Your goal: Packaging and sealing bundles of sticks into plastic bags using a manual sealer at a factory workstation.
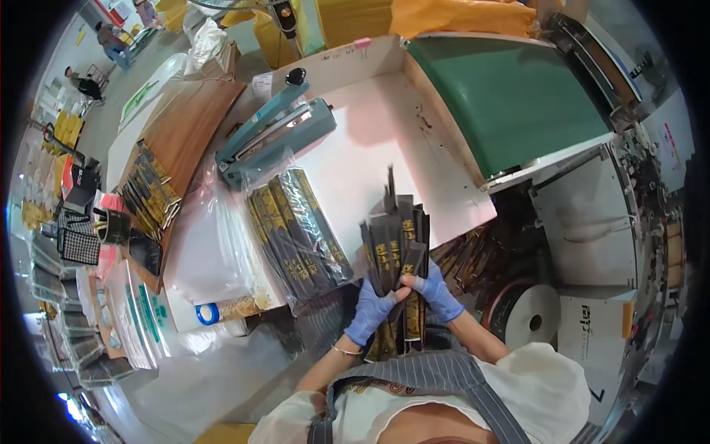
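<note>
In front of my chest, a bundle of long, narrow black sachets with gold print stands roughly upright, some sticking up higher than others. My left hand, in a blue glove with the fingertips bare, is closed round its left side. The similarly gloved right hand grips the bundle from the right, and both thumbs press on its near face. To the left on the white tabletop lies a clear plastic bag filled with rows of the same kind of sachets. Flat clear bags are stacked beside it.
A blue-grey hand sealer stands at the table's back left. Behind right slopes a green conveyor belt. Loose sachets lie below the table's right edge, near a large reel. A brown board carries more sachets on the left.
</note>
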Motion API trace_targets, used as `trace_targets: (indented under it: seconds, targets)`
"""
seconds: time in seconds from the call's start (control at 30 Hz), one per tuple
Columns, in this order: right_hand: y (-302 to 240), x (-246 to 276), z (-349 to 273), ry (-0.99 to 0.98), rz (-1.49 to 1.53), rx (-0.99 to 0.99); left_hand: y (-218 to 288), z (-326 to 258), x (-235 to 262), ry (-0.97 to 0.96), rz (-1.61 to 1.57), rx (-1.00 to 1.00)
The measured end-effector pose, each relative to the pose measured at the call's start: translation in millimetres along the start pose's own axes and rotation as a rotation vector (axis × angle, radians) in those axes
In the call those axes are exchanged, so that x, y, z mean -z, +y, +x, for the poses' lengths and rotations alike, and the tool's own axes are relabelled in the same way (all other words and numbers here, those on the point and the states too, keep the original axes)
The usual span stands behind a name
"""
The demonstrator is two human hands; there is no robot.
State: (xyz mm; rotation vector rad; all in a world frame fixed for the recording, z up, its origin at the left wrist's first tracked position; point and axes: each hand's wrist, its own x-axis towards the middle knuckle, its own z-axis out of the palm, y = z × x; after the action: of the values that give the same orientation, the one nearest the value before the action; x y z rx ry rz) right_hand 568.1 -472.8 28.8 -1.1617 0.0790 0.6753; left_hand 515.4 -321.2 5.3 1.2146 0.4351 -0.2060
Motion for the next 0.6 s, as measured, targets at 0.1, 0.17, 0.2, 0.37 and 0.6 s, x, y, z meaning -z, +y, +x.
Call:
trace_targets:
  seconds: [0.1,0.17,0.2,0.37,0.6]
  targets:
    - [-31,-14,27,-0.083,-0.053,0.289,70,12,0,-0.199,0.166,-0.302]
    - [-63,-26,34,-0.180,-0.052,0.428,113,24,13,-0.270,0.315,-0.582]
    - [-77,-30,38,-0.233,-0.128,0.433,129,28,24,-0.250,0.322,-0.596]
    - [-100,-16,77,-0.353,-0.924,0.827,141,64,35,-0.407,0.418,-0.778]
    - [-128,-52,80,-0.409,-0.305,0.878,181,62,7,-0.496,-0.631,-0.118]
